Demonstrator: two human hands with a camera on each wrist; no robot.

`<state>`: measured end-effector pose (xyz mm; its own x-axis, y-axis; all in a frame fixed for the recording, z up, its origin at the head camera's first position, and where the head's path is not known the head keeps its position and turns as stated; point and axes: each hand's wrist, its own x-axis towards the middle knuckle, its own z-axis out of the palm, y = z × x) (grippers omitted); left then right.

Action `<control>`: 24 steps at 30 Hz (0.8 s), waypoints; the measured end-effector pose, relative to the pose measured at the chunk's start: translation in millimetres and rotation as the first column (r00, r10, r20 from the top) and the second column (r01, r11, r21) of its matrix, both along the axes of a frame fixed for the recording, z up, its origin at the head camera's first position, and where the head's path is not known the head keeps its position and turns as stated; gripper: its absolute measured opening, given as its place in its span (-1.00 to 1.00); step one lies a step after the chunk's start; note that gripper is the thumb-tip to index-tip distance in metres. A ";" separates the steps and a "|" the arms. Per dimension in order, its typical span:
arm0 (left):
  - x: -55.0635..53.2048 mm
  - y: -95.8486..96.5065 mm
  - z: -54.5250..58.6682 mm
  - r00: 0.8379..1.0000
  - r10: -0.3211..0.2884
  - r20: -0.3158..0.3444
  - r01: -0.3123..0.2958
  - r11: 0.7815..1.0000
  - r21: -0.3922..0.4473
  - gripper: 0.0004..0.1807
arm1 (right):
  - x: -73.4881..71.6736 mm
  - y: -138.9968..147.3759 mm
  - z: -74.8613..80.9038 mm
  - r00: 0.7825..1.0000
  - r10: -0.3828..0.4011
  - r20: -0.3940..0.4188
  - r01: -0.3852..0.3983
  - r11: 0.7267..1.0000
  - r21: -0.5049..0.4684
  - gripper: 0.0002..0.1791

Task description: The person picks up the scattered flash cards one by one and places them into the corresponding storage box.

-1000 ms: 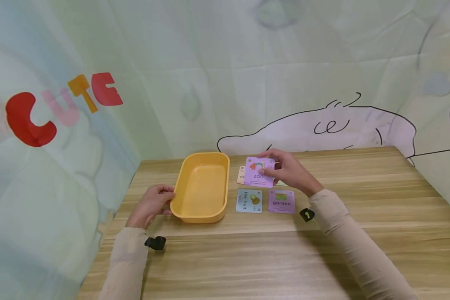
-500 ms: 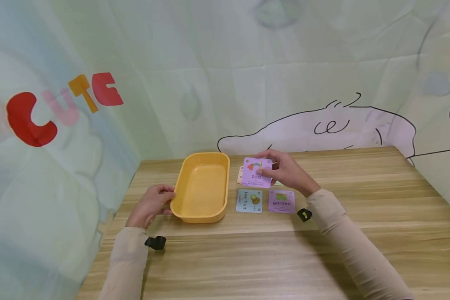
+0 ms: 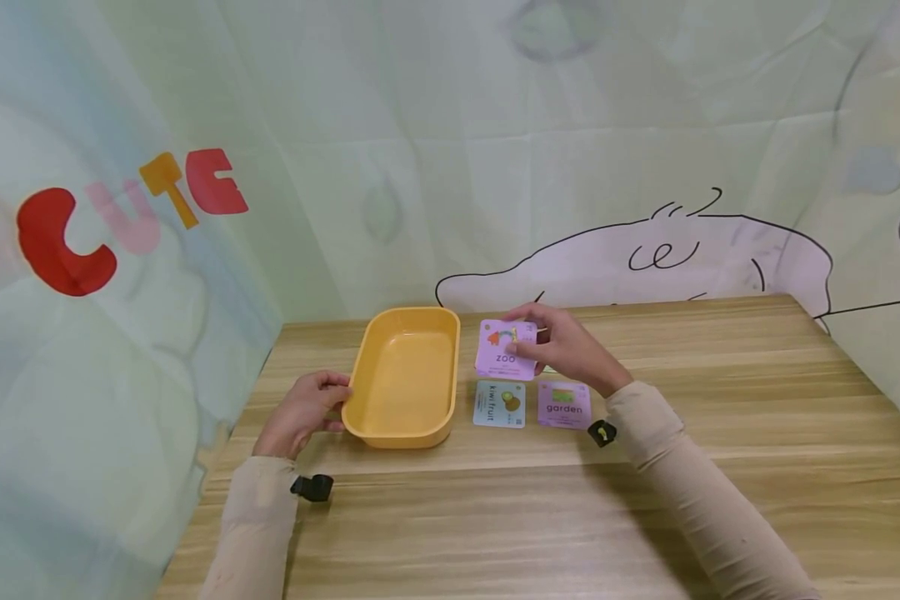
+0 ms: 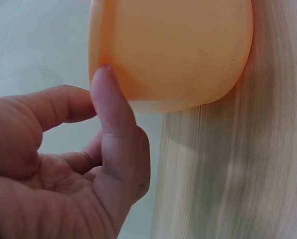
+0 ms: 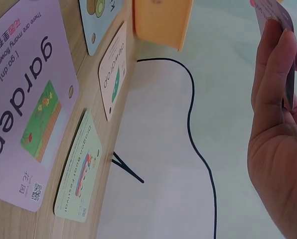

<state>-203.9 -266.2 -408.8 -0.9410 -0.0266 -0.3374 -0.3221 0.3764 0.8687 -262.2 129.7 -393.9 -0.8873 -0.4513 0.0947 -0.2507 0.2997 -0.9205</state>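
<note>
My left hand (image 3: 305, 412) pinches the near left rim of a yellow-orange plastic tray (image 3: 405, 383); its thumb and fingers meet at the tray wall (image 4: 173, 50) in the left wrist view. Nothing lies inside the tray. My right hand (image 3: 570, 346) holds a purple "zoo" flash card (image 3: 495, 354) between thumb and fingers, raised above the table just right of the tray. Below it lie a blue "kiwi fruit" card (image 3: 499, 404) and a purple "garden" card (image 3: 564, 406). The right wrist view shows a "dewdrop" card (image 5: 112, 72) and a green "Dragon Boat Festival" card (image 5: 81, 174) behind these.
A wood-grain table (image 3: 495, 525) carries everything. Printed cloth (image 3: 450, 167) hangs behind its far edge and along the left side, with coloured "CUTE" letters and a line drawing. The tray stands near the table's back left corner.
My right hand has carried the "zoo" card slightly left, towards the tray, and now covers the "dewdrop" card in the head view. My left hand and the tray stay in place.
</note>
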 end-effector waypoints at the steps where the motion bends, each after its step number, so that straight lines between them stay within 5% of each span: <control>1: 0.0 0.1 0.0 1.000 0.001 0.002 -0.001 1.000 0.000 -0.64 | 0.3 -0.6 0.1 1.000 0.000 0.001 0.000 1.000 -0.001 -0.55; 24: -0.1 -0.7 -1.1 1.000 -0.014 -0.010 0.014 1.000 0.010 -0.64 | 1.0 -19.0 -4.9 0.999 0.035 -0.029 -0.035 0.999 -0.014 -0.55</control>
